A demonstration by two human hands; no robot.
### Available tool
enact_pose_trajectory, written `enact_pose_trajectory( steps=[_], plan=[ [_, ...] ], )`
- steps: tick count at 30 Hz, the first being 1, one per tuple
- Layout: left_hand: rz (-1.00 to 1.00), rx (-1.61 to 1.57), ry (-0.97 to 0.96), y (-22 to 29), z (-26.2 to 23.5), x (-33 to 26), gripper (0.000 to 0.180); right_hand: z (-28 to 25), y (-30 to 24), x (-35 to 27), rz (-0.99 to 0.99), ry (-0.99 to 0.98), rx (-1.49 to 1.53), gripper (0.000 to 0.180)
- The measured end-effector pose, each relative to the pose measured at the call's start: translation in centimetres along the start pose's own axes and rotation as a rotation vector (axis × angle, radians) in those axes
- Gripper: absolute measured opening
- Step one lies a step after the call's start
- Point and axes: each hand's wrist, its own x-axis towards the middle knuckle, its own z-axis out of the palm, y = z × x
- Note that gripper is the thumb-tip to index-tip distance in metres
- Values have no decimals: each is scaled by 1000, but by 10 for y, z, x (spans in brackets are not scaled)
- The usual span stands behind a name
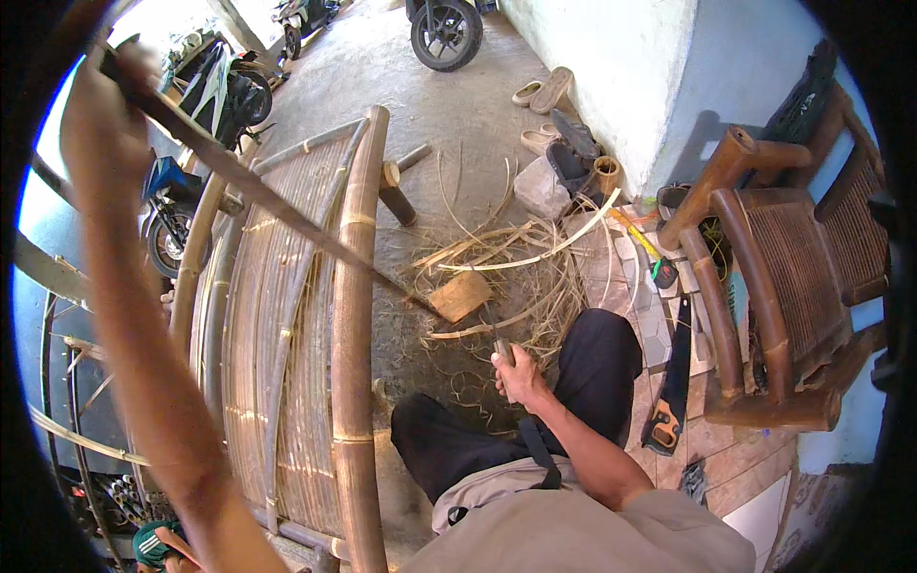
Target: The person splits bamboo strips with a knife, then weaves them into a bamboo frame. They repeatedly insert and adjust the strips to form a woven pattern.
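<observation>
1. I'm in what looks like a makeshift furniture workshop, on a concrete floor [382, 86] by a painted wall [611, 57].
2. Curled shavings [521, 250] litter the ground before me; my right hand [521, 379] holds a knife [498, 338].
3. On the tiles [645, 420] to my right lie 1 saw [680, 358] and 1 tape measure [663, 273].
4. A bamboo bench [310, 315] stands left, a chair [788, 277] right.
5. Motorbikes [446, 38] and sandals [552, 91] suggest a home's porch or yard.

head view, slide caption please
Beside a bamboo frame, left hand holds a long strip, right hand a knife.
</observation>
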Motion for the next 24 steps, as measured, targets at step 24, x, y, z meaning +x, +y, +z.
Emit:
enact_pose_trajectory(
  steps=[24],
  plan=[
    [-208,-467,274,-68,12,-211,58,93,-194,-58,-651,-80,-203,37]
  ],
)
